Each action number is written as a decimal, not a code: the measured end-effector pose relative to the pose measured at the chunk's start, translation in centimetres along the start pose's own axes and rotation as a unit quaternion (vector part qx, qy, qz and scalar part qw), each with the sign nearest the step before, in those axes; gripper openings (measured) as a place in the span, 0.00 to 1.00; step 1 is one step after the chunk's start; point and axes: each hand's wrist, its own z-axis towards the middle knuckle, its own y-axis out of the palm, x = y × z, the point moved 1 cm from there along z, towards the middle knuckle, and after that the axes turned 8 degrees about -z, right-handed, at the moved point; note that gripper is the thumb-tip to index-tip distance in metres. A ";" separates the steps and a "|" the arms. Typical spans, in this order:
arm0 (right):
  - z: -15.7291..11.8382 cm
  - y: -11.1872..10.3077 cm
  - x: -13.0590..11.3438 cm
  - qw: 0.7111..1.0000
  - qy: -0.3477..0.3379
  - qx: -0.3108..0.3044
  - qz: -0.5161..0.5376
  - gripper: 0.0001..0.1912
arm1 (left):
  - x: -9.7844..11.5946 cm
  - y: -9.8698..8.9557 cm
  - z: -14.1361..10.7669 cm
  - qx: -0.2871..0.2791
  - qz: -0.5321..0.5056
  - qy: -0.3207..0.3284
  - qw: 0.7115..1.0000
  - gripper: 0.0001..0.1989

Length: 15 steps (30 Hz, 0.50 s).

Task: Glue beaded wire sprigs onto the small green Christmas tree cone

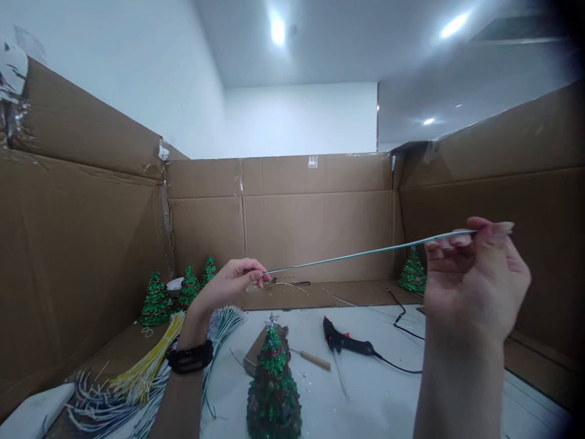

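- Up in the air we go: a pale blue strand (356,255) runs nearly straight from one set of fingers to the other, climbing toward the right.
- Left hand (233,281): thumb and fingers closed in a narrow pinch on the strand's lower end, a dark bracelet (190,358) back on the wrist.
- Right hand (479,280), raised higher, palm showing: thumb and forefinger nipping the other end, the remaining fingers curled loosely beneath it.
- Below the left fingers and slightly to their right stands a green tree (274,390), glittering, a clear star (271,320) on its tip; a brownish block (255,355) sits just behind it.
- Between the two hands, lower than both sets of fingers, lies a black glue gun (350,344) on the white tabletop (375,402), and left of that a wooden-handled tool (315,361).
- Down and left from the left fingers, bundles fan out: yellow strands (153,360), and bluish strands (226,320) beyond the forearm.
- Farther off past the left fingers, three small trees (155,300) cluster by the cardboard wall (315,231); another tree (412,272) peeks out just left of the right hand, below its fingertips.
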 end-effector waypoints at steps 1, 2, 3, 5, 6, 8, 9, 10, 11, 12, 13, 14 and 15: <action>0.1 0.0 0.1 1.000 0.007 -0.005 0.001 0.14 | 0.1 0.0 0.0 0.000 0.026 0.004 1.000 0.12; 0.1 0.0 0.3 1.000 0.012 -0.010 0.003 0.14 | 0.2 -0.1 0.0 0.001 0.057 0.008 0.998 0.12; 0.1 0.0 0.4 1.000 0.015 -0.014 0.004 0.13 | 0.4 0.0 -0.1 0.000 0.091 0.011 0.996 0.13; 0.1 0.0 0.6 1.000 0.013 -0.022 0.004 0.12 | 0.9 0.1 -0.2 -0.006 0.157 0.010 0.988 0.13; 0.0 0.0 0.6 1.000 0.011 -0.026 0.004 0.12 | 1.2 0.1 -0.3 -0.010 0.184 0.010 0.983 0.13; 0.0 0.1 0.7 0.999 0.008 -0.032 0.004 0.12 | 1.7 0.2 -0.5 -0.013 0.219 0.012 0.976 0.12; 0.0 0.1 0.7 0.999 0.007 -0.033 0.004 0.12 | 1.9 0.3 -0.6 -0.013 0.229 0.015 0.973 0.12; -0.1 0.1 0.6 0.999 0.006 -0.033 0.004 0.12 | 2.1 0.3 -0.7 -0.012 0.234 0.019 0.972 0.12; -0.1 0.1 0.5 0.999 0.004 -0.032 0.003 0.11 | 2.2 0.4 -0.8 -0.012 0.232 0.023 0.972 0.12; 0.0 0.1 0.4 1.000 0.001 -0.030 0.002 0.11 | 2.3 0.4 -0.8 -0.011 0.223 0.027 0.974 0.13; 0.0 0.0 0.3 1.000 -0.002 -0.026 0.002 0.11 | 2.3 0.5 -0.9 -0.011 0.209 0.029 0.977 0.13; 0.1 0.0 0.1 1.000 -0.004 -0.021 0.000 0.12 | 2.3 0.6 -0.9 -0.009 0.191 0.029 0.981 0.13; 0.3 -0.2 0.0 1.000 -0.010 -0.014 -0.016 0.14 | 2.4 0.7 -1.0 -0.007 0.171 0.028 0.985 0.13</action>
